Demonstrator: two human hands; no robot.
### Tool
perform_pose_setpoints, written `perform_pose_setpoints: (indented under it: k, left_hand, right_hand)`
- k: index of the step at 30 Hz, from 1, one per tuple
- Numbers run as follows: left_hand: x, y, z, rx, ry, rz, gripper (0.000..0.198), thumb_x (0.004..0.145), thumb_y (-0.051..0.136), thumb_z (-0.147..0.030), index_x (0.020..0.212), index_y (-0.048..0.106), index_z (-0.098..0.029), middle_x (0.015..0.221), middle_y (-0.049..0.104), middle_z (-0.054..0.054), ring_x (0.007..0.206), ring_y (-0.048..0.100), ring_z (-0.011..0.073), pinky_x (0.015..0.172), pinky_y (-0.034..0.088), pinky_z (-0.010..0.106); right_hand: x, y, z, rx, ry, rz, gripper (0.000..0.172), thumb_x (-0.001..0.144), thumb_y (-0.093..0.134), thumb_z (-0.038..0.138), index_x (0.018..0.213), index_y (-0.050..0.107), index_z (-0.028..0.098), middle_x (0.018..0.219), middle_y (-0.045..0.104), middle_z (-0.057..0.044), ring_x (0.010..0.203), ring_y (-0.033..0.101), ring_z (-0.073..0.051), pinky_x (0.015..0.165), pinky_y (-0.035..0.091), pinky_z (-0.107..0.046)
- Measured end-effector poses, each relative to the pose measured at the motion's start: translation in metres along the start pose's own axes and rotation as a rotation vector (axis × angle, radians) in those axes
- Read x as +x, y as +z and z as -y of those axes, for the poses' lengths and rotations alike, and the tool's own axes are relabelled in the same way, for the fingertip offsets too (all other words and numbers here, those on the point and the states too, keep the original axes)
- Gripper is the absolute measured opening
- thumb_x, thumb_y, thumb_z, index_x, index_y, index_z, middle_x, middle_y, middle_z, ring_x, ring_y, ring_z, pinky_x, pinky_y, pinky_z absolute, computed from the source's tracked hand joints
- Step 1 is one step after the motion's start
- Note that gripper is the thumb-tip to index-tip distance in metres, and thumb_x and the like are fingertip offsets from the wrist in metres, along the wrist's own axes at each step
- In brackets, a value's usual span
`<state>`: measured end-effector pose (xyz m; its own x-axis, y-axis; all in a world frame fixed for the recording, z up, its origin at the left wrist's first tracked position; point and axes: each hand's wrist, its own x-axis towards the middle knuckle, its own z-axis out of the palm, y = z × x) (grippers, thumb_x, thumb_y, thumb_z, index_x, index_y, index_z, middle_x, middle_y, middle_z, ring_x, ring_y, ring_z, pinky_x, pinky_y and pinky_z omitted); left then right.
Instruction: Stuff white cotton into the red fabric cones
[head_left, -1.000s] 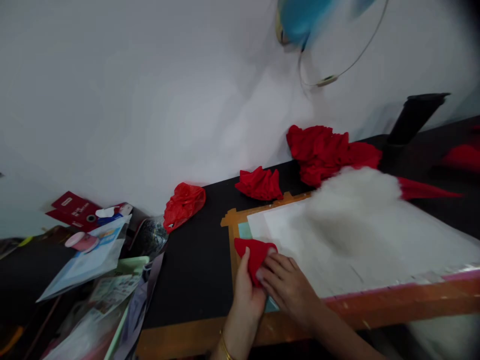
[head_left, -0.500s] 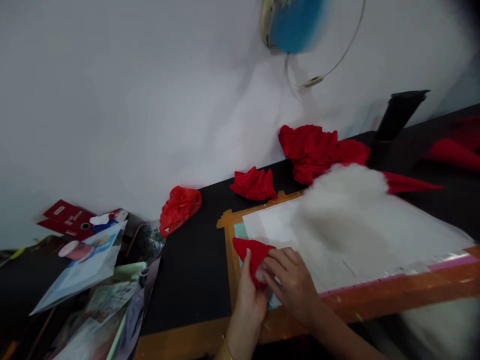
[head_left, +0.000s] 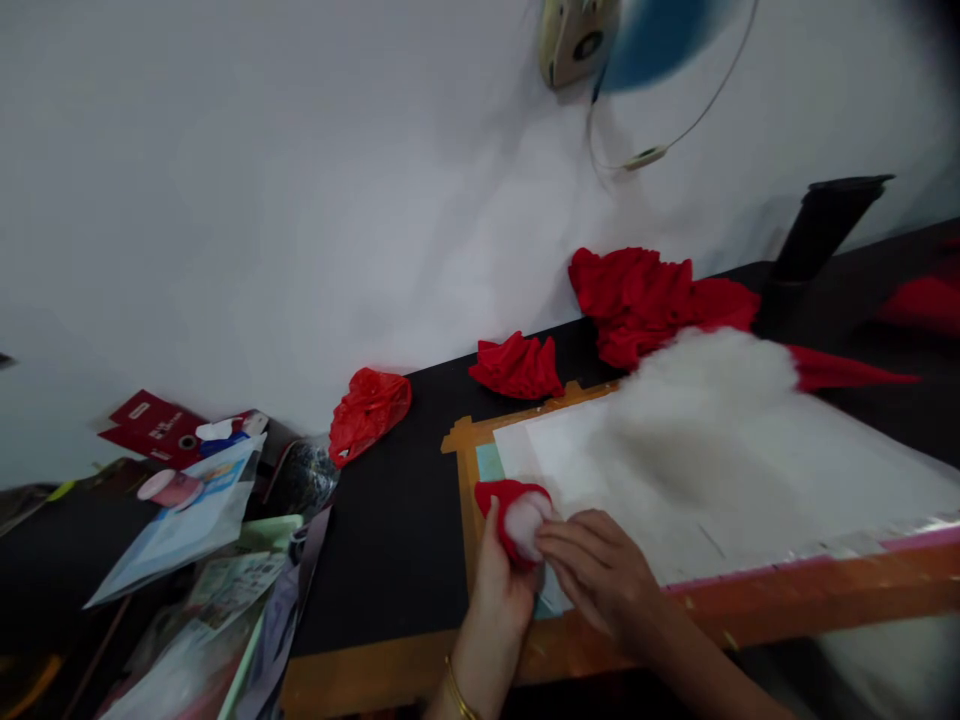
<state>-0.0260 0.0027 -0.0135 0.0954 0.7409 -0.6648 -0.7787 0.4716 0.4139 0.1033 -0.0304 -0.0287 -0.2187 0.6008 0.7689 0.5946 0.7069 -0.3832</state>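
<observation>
My left hand (head_left: 502,595) is closed around a small red cloth pouch (head_left: 491,492), its thumb along the near side. The pouch has a pointed end to the left, and its opening faces right. White stuffing (head_left: 525,520) bulges out of that opening. My right hand (head_left: 604,565) has its fingers pinched together at the edge of the stuffing; the fingertips are partly hidden there. Beyond, a big fluffy heap of white stuffing (head_left: 709,380) lies on a white sheet (head_left: 570,450).
Red cloth pieces (head_left: 517,365) and a larger red cloth pile (head_left: 637,300) lie against the wall. A red plastic bag (head_left: 369,412) sits left of them. A black container (head_left: 829,225) stands at the back right. At left are a cluttered green bin (head_left: 259,630) and a pink spool (head_left: 171,488).
The pouch's opening has turned toward me, and more white stuffing shows in it. My right hand has shifted slightly right and down. The whole view has moved a little.
</observation>
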Motion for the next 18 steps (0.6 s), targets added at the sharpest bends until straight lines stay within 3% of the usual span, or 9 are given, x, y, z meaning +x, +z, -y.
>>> perform_pose_setpoints:
  k: [3, 8, 11, 14, 18]
  left_hand:
    - [-0.004, 0.002, 0.002, -0.017, -0.080, 0.030, 0.032, 0.089, 0.062, -0.035, 0.088, 0.069, -0.004, 0.081, 0.073, 0.015, 0.069, 0.070, 0.0174, 0.063, 0.056, 0.022]
    - [-0.014, 0.008, 0.010, 0.069, 0.102, -0.006, 0.026, 0.089, 0.062, -0.031, 0.094, 0.070, -0.007, 0.084, 0.075, 0.012, 0.066, 0.069, 0.0138, 0.058, 0.053, 0.020]
    - [-0.018, 0.006, 0.015, 0.146, 0.164, 0.045, 0.032, 0.087, 0.066, -0.035, 0.107, 0.069, -0.010, 0.097, 0.076, 0.013, 0.080, 0.071, 0.0175, 0.066, 0.055, 0.022]
    - [-0.018, 0.003, 0.017, 0.209, 0.186, 0.101, 0.037, 0.081, 0.073, -0.030, 0.111, 0.068, -0.010, 0.106, 0.074, 0.014, 0.091, 0.071, 0.0208, 0.076, 0.056, 0.026]
    - [-0.013, 0.001, 0.012, 0.143, 0.116, 0.068, 0.034, 0.082, 0.071, -0.028, 0.108, 0.068, -0.007, 0.102, 0.075, 0.014, 0.086, 0.071, 0.0199, 0.077, 0.056, 0.026]
  right_hand:
    - [0.000, 0.006, 0.002, -0.125, -0.056, 0.065, 0.033, 0.090, 0.049, 0.010, 0.119, 0.063, 0.017, 0.109, 0.073, -0.009, 0.096, 0.064, -0.025, 0.076, 0.054, -0.041]
    - [0.000, 0.020, -0.002, -0.195, 0.012, 0.052, 0.026, 0.091, 0.046, 0.008, 0.107, 0.067, 0.012, 0.098, 0.072, -0.011, 0.095, 0.059, -0.026, 0.078, 0.053, -0.042]
    - [0.000, 0.025, -0.001, -0.233, 0.033, 0.093, 0.023, 0.086, 0.048, 0.006, 0.093, 0.069, 0.014, 0.085, 0.070, -0.010, 0.084, 0.057, -0.027, 0.068, 0.051, -0.042]
    - [0.001, 0.024, 0.001, -0.207, 0.074, 0.125, 0.023, 0.081, 0.053, 0.008, 0.093, 0.070, 0.017, 0.089, 0.070, -0.011, 0.085, 0.056, -0.028, 0.066, 0.050, -0.043]
    - [-0.003, 0.010, 0.002, -0.122, 0.102, 0.113, 0.026, 0.086, 0.051, 0.009, 0.104, 0.068, 0.017, 0.102, 0.069, -0.012, 0.097, 0.058, -0.027, 0.077, 0.052, -0.042]
